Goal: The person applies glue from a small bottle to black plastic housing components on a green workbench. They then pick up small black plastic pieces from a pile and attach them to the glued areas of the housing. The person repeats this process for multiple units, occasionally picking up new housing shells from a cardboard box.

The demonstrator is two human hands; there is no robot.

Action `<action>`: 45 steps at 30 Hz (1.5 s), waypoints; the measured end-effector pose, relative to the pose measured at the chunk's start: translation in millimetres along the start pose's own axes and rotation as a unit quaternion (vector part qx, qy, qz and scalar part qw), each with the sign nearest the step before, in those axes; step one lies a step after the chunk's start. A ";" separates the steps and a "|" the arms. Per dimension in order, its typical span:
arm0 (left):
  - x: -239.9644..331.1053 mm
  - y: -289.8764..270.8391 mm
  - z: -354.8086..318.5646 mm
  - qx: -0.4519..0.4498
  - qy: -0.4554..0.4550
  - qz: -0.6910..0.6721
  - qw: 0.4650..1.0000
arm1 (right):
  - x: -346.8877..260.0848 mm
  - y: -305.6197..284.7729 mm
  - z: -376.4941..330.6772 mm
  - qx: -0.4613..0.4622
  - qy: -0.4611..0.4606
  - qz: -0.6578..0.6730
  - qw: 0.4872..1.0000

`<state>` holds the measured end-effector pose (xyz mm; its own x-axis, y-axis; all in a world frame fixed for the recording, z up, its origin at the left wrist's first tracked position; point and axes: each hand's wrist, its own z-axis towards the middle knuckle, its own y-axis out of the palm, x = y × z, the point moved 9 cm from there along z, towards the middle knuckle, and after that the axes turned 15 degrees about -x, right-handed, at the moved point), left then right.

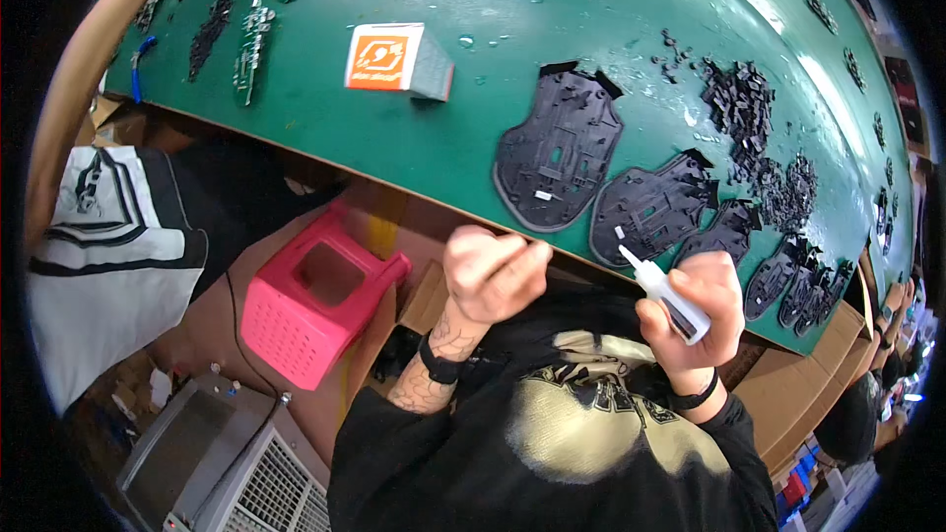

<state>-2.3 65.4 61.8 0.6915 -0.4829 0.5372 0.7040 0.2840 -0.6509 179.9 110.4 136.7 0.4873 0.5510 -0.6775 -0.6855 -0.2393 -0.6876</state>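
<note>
My right hand point(705, 310) is wrapped round a small white squeeze bottle point(678, 307) with a narrow nozzle. The nozzle tip points up and left, over a black plastic shell point(650, 209) at the table's near edge. My left hand point(493, 274) is closed with its fingers curled in, just off the table edge; whatever it may hold is hidden. Nearest to it on the table lies another black shell point(559, 153), with a small white piece point(542, 196) on its lower part. More black shells point(724, 233) follow in a row to the right.
Heaps of small black parts point(739, 113) lie behind the shells on the green table point(325, 118). A white-and-orange box point(399, 61) and circuit boards point(253, 51) are to the left. Below stand a pink stool point(315, 296) and a grey machine point(227, 458). A co-worker's arm point(84, 69) reaches in.
</note>
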 end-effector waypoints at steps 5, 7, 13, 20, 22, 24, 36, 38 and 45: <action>41.1 28.2 15.1 -0.099 0.123 -0.082 0.984 | 3.8 -6.0 -9.7 0.019 0.039 -0.048 0.998; 35.5 35.4 18.9 -0.115 0.114 -0.102 0.981 | 5.6 -4.4 -9.6 0.028 0.042 -0.062 0.997; 33.0 38.0 19.1 -0.125 0.114 -0.100 0.980 | 5.8 0.6 -5.1 0.027 0.042 -0.071 0.996; 30.6 37.2 20.4 -0.112 0.101 -0.115 0.982 | 8.4 -0.3 -3.4 0.043 0.051 -0.078 0.995; 30.5 37.2 20.8 -0.112 0.099 -0.114 0.982 | 5.7 -0.1 -0.9 0.035 0.042 -0.072 0.996; 30.8 36.8 21.5 -0.111 0.098 -0.114 0.982 | 4.0 0.6 0.0 0.034 0.036 -0.064 0.997; 84.3 64.0 18.0 -0.285 0.198 -0.162 0.924 | 39.5 -62.0 -82.3 0.189 0.066 0.013 0.980; 95.2 72.7 20.9 -0.316 0.204 -0.165 0.912 | 41.6 -60.7 -95.8 0.179 0.069 -0.013 0.981; 96.0 87.6 29.3 -0.287 0.171 -0.188 0.923 | 33.2 -53.1 -95.7 0.123 0.087 -0.054 0.987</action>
<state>130.4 68.2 72.0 0.2552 -0.7198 0.6455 0.6133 -0.3956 -0.6836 284.2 64.9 125.7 0.6356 0.4117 -0.6531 -0.7246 0.0262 -0.6887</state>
